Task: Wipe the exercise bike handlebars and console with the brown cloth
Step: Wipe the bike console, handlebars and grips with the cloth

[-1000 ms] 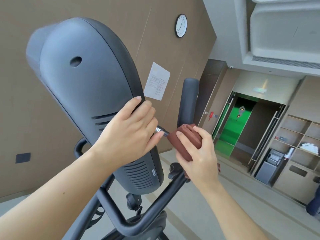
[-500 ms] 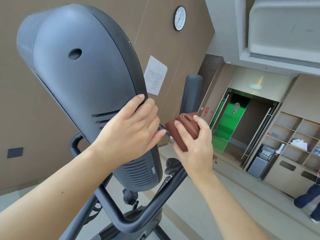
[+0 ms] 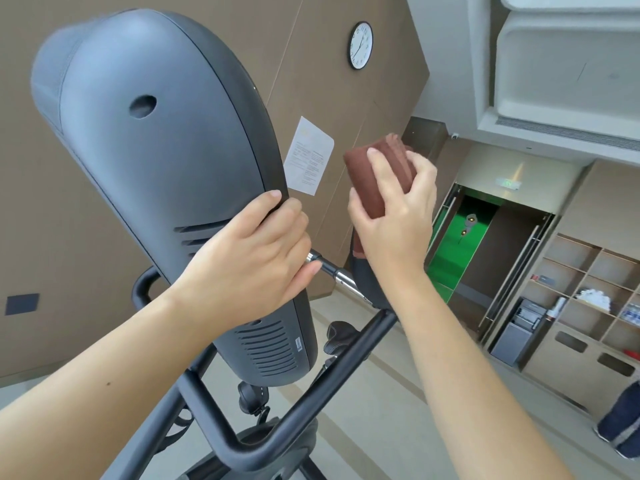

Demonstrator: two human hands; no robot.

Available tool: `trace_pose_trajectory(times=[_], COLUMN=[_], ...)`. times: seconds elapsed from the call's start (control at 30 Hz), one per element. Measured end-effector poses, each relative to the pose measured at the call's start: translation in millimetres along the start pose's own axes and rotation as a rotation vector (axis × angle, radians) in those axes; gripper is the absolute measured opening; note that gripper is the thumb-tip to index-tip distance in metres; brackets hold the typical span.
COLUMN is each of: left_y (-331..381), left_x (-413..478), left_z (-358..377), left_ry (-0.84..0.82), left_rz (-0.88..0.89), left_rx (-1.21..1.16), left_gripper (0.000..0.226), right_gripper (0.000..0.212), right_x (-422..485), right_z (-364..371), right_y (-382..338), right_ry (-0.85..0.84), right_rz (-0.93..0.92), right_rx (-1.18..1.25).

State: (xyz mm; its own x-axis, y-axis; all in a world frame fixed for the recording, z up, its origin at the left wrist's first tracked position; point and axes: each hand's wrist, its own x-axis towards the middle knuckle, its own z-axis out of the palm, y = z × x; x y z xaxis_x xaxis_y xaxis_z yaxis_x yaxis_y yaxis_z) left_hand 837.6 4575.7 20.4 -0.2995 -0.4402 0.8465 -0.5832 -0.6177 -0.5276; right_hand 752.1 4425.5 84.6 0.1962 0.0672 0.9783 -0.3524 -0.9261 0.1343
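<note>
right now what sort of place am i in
Likely a gym or fitness room in a shared building: an exercise bike, open cubby shelves and an exit sign over the doorway.

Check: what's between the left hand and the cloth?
Head view: mostly open air between left hand and brown cloth, with wall paper behind; lower down, a short metal rod shows beside the console.

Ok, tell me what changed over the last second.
The right hand, holding the brown cloth against the upright handlebar grip, slid up from the grip's lower part to its top; bare grip now shows below the hand. The left hand kept its hold on the console edge. Nothing was let go.
</note>
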Motion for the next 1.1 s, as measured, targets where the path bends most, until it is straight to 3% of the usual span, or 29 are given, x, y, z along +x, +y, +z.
trace_pose_trajectory(times=[0.37, 0.47, 0.6, 0.7, 1.1], left_y=[-0.6, -1.5, 0.0, -0.5, 14.4], left_x=[1.7, 1.8, 2.2, 1.8, 4.5], left_z=[-10.5, -11.5, -10.1, -9.6, -18.1], left_ry=[-0.062, -0.078, -0.077, -0.069, -0.162], left_rz=[-0.036, -0.031, -0.044, -0.059, -0.195], left_rx=[-0.048, -0.042, -0.052, -0.053, -0.072], left_gripper=[0.051, 0.052, 0.052, 0.048, 0.046], right_gripper=[0.053, 0.054, 0.046, 0.046, 0.053], right_x=[-118.9, -122.6, -65.4, -18.0, -124.8], right_z=[-15.8, -24.5, -19.5, -5.6, 7.3], right_y=[44.6, 56.0, 40.1, 27.9, 99.1], right_ry=[-0.248, -0.228, 0.064, 0.067, -0.117], right_rz=[-0.312, -0.257, 0.010, 0.076, -0.220], right_rx=[-0.147, -0.009, 0.352, 0.424, 0.359])
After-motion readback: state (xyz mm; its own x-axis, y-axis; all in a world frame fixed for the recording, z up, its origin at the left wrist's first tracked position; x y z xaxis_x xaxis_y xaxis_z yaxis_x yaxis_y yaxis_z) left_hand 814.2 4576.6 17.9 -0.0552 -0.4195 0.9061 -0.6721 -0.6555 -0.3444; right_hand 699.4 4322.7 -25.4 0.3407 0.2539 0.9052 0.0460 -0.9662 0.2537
